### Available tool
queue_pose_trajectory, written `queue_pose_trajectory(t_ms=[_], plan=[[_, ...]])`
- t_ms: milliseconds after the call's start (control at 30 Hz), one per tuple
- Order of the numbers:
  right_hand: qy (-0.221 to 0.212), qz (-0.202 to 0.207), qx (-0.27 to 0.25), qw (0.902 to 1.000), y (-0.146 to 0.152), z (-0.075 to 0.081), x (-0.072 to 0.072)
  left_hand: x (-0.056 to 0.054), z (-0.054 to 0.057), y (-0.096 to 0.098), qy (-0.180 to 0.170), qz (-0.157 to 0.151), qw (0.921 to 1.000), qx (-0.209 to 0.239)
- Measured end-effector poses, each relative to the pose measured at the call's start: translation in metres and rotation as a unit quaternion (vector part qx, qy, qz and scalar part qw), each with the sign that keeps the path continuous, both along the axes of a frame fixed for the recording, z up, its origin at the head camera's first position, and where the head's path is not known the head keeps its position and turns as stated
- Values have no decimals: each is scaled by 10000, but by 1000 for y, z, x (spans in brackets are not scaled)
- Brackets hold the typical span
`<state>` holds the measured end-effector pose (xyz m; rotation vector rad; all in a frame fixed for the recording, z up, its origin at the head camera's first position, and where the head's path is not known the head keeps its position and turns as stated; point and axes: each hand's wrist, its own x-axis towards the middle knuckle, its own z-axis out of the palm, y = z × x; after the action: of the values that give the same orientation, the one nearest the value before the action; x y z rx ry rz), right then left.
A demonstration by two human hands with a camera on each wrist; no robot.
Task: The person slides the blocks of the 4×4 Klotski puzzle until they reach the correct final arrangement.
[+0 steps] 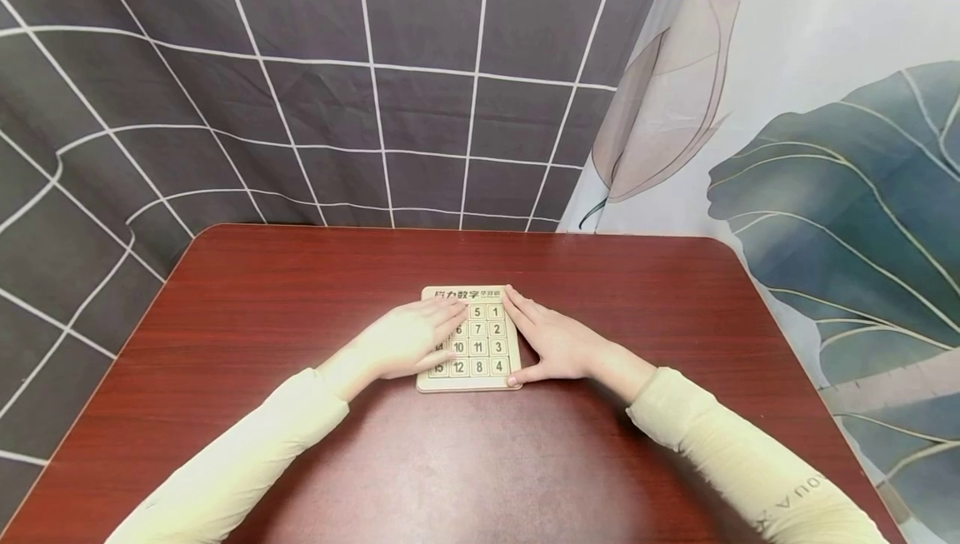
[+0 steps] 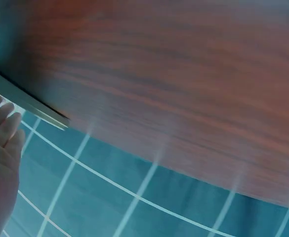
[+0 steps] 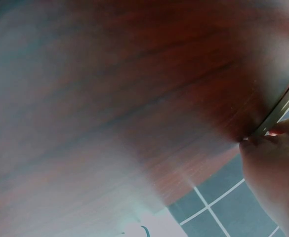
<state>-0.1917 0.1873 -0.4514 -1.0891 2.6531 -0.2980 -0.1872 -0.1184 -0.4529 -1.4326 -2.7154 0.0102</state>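
Note:
A pale number sliding puzzle (image 1: 477,347) lies flat on the table, printed tiles facing up and dark lettering along its far edge. My left hand (image 1: 408,336) rests across its left side, fingers extended, covering some of the tiles. Along the right edge lies my right hand (image 1: 558,344), fingers straight toward the far corner and thumb touching the near corner. The left wrist view catches fingers of the left hand (image 2: 1,163) beside the puzzle's rim (image 2: 30,103). In the right wrist view, the right hand (image 3: 277,173) touches the rim (image 3: 282,106); its fingertips are partly hidden.
The reddish-brown wooden table (image 1: 300,277) extends around the puzzle on all sides. Behind it hangs a dark grey curtain (image 1: 420,111) with a white grid. A pale curtain with large leaf prints (image 1: 847,169) hangs at the right.

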Motion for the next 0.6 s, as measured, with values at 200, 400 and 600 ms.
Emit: queue_pose_trajectory(t_ms=[200,400,600], plan=[[27,14,-19,10000,0,1,1,8,3,-28,161,129,9997,154],[32,13,-7,10000,1,1,0,12,4,-37,139,242,9995,127],[34,28,-11,10000,0,0,0,12,8,-30,119,146,9997,128]])
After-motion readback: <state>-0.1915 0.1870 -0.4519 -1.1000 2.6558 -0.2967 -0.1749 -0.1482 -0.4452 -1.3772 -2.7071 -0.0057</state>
